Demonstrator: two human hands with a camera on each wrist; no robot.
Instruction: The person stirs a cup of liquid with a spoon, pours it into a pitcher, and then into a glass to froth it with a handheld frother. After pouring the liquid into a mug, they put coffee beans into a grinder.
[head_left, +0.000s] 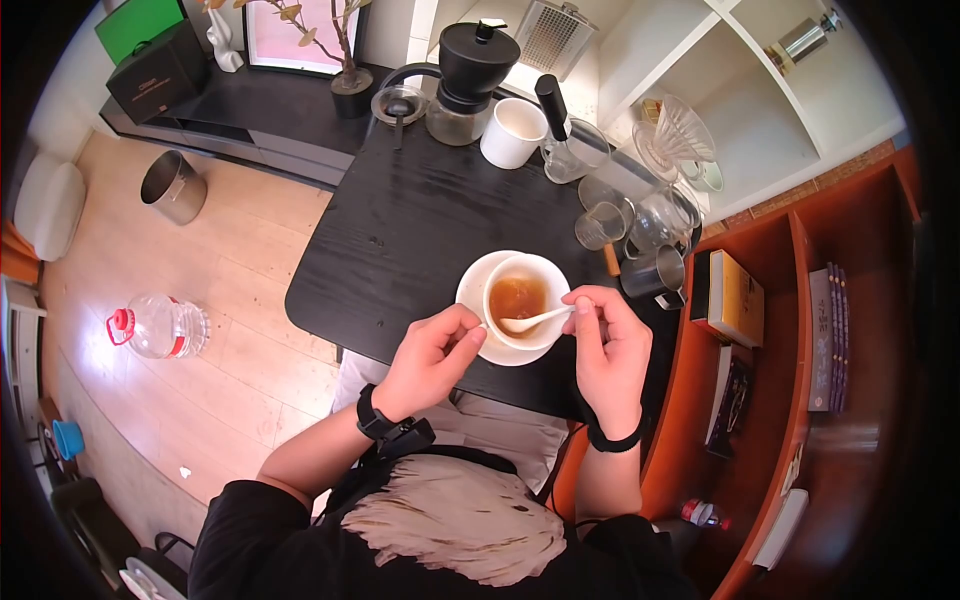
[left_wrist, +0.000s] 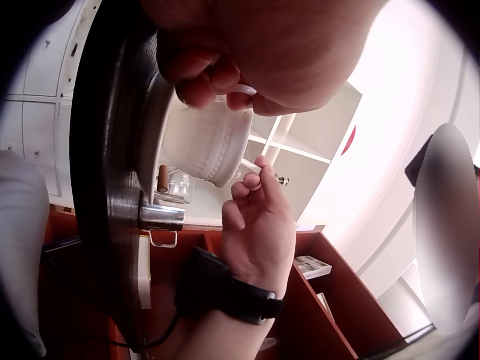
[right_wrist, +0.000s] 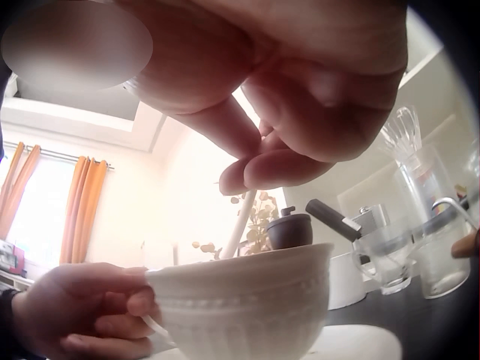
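A white cup [head_left: 552,277] of brown liquid stands on a white saucer [head_left: 478,283] near the table's front edge. My left hand [head_left: 432,362] pinches the cup's handle at its left side; in the right wrist view the left hand [right_wrist: 94,311] is at the handle, beside the ribbed cup [right_wrist: 240,307]. My right hand [head_left: 610,350] pinches the end of a white spoon [head_left: 540,319], whose bowl rests in the liquid. In the left wrist view the right hand [left_wrist: 259,225] holds the spoon at the rim of the cup [left_wrist: 206,139].
Behind the cup on the black table [head_left: 400,230] stand a coffee grinder [head_left: 475,70], a white mug [head_left: 514,135] and a glass jug [head_left: 575,155]. A small glass [head_left: 600,226] and metal pitcher [head_left: 652,275] are at right, beside a red-brown shelf [head_left: 780,300].
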